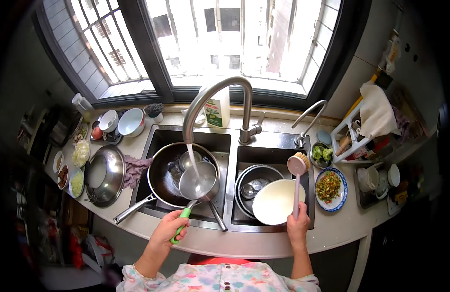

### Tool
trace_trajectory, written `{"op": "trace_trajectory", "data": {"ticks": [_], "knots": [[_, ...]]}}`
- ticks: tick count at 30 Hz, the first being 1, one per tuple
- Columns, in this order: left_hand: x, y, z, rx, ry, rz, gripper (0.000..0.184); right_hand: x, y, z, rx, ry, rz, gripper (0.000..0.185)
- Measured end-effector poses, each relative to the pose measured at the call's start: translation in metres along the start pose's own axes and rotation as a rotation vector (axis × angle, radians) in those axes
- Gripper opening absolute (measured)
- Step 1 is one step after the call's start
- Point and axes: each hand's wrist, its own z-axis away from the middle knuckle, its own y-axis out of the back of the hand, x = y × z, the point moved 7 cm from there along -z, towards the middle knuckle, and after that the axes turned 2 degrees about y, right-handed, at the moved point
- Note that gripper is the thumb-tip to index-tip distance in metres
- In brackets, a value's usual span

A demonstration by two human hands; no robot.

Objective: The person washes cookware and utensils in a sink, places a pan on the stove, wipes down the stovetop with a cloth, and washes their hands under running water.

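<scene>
Just below the centre of the frame, the left hand (172,228) curls firmly round the bright green handle of a metal scoop (190,189), its smooth round bowl catching a clear stream of water (192,160) from the arched, brushed-metal faucet (191,117)! Beneath it gleams a dark, glossy round wok (162,176), down in the left basin (216,142). Over to the lower right, the right hand (297,228) has its fingers wrapped closed on the slim pink handle of a brush (296,168), tan bristles up top, near a smooth cream bowl (273,204) tilted against rounded metalware (258,184).
</scene>
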Motion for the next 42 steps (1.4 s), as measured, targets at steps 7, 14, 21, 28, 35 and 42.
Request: {"op": "trace_trajectory", "data": {"ticks": [7,14,21,28,35,42], "knots": [[-0.045,0.03,-0.004,-0.186,0.31,0.597,0.033,0.01,-0.006,0.001,-0.015,-0.012,0.032,0.036],[-0.071,0.001,0.018,-0.545,0.224,1.313,0.045,0.024,-0.003,0.004,-0.008,-0.065,0.014,0.038],[-0.065,-0.049,0.043,-0.77,0.384,0.936,0.048,0.033,-0.01,0.004,0.002,-0.124,-0.006,0.038],[-0.036,-0.104,-0.029,-0.302,0.137,-0.308,0.04,0.075,-0.061,0.005,0.014,-0.273,-0.327,0.033],[-0.083,-0.14,-0.099,-0.204,0.05,-0.421,0.035,0.058,-0.028,0.009,0.195,-0.086,-0.131,0.032],[-0.064,-0.089,-0.112,-0.098,-0.328,-0.67,0.036,-0.012,-0.034,0.012,-0.186,-0.03,-0.227,0.039]]}}
